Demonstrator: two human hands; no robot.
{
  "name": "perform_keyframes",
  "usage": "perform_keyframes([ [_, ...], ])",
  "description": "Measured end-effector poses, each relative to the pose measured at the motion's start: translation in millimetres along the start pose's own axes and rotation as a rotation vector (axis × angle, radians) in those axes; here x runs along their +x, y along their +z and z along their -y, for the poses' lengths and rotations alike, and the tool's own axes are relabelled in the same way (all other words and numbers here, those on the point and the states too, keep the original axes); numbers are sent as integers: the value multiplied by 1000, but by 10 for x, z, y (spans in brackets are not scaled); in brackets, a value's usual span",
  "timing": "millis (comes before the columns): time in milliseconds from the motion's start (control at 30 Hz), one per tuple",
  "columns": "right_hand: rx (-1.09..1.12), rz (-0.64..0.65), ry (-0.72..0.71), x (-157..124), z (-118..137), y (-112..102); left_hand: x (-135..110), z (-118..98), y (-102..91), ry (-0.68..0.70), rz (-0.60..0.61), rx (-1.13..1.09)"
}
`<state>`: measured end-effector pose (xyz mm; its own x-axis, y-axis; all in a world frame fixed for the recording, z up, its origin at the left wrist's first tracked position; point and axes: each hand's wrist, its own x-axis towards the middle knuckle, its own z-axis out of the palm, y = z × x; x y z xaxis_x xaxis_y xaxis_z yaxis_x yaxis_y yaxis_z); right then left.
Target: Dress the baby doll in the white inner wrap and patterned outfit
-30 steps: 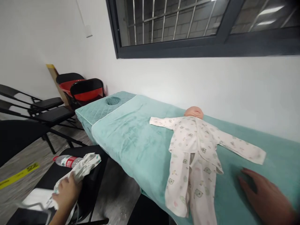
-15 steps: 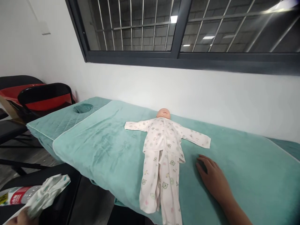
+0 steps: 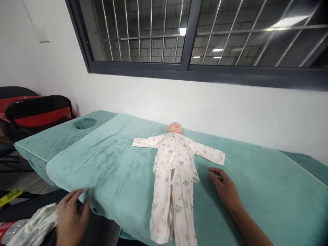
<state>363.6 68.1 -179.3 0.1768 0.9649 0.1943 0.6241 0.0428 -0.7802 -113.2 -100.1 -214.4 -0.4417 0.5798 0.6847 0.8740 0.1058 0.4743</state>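
Observation:
A baby doll [image 3: 175, 128] in a white printed sleepsuit [image 3: 174, 177] lies on its back on a teal padded table [image 3: 256, 191], arms spread. My right hand [image 3: 225, 189] rests flat on the teal cover just right of the doll's legs, fingers spread. My left hand [image 3: 70, 218] hovers low at the table's near left corner, fingers spread and holding nothing. Just left of it lies a crumpled printed cloth [image 3: 34, 229] on a dark chair seat.
Black and red folding chairs [image 3: 38, 111] stand at the left by the wall. A plastic bottle [image 3: 7, 232] lies beside the cloth. A barred window [image 3: 194, 34] runs above the table. The table's head end has a face hole [image 3: 84, 123].
The view swung right and steadied on the doll. My left hand let go of the crumpled cloth and rose toward the table corner. My right hand stayed flat beside the doll.

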Motion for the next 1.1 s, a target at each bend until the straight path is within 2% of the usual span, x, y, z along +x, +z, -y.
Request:
perform_keyframes([
  [33,-4,-3,-13,78,20,57,76,-156,215,77,-37,-48],
  [133,-131,-127,-68,390,-15,184,334,-778,846,237,102,-194],
  [233,-286,-308,-49,710,-150,175,640,-1259,1388,239,272,-128],
  [300,-328,-354,-20,872,-248,124,838,-1354,1674,182,330,11],
  [367,-356,-351,-15,995,-329,82,1001,-1303,1884,126,371,110],
  [433,-372,-322,-27,1093,-386,73,1115,-1199,2017,86,416,160],
  [533,-385,-281,-47,1212,-437,103,1199,-1102,2106,65,452,181],
  [633,-393,-264,-58,1281,-467,126,1219,-1107,2142,50,442,186],
  [800,-402,-256,-69,1216,-433,106,1208,-1150,2164,-6,416,196],
  [900,-411,-277,-163,1000,-297,141,1190,-1163,2100,-30,399,194],
  [1000,-336,-283,-331,594,-89,225,1105,-1202,1946,-17,341,120],
  [1033,-286,-265,-348,423,-15,252,1048,-1224,1876,2,315,69],
  [1100,-170,-159,-291,59,122,286,883,-1280,1716,43,290,-67],
])
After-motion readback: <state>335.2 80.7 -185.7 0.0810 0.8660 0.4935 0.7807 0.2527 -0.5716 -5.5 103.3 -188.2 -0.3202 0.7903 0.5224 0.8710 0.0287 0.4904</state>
